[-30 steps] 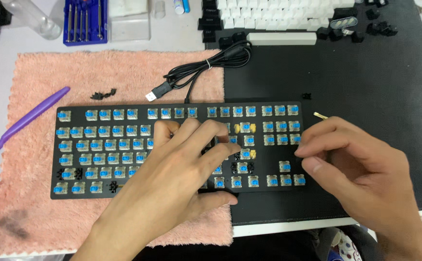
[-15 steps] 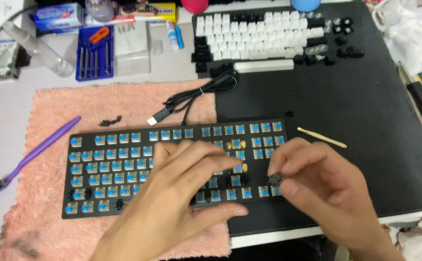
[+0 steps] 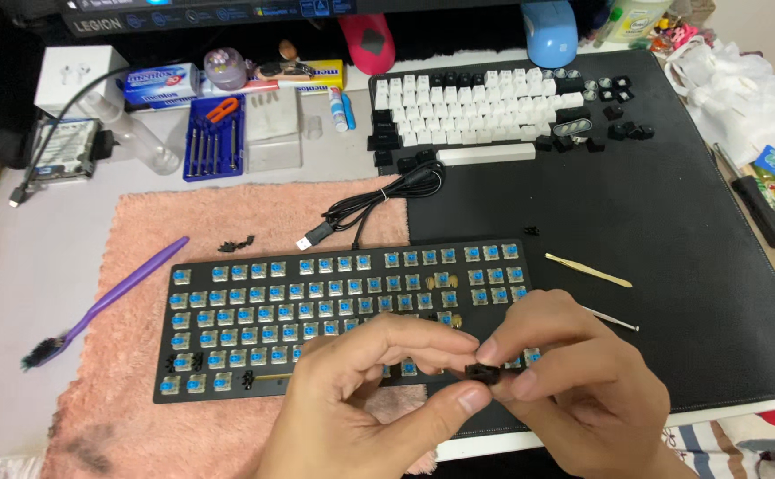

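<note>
While both hands (image 3: 494,390) pinch it, 1 small, seemingly plastic black part (image 3: 483,372) shows.

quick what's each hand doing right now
Left hand: closed, fingertips pinching the small black plastic part.
Right hand: closed, pinching the same part from the other side.

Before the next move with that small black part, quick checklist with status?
1. Small black part pinched by both hands: ok.
2. Left hand and right hand lifted off the keyboard: ok.
3. Keyboard flat, partly on the pink towel, partly on the black mat: ok.
4. Part's orientation: cannot tell.
5. Cable unplugged, clear of the hands: ok.
6. Gold tweezers on the mat near the right hand: ok.
</note>
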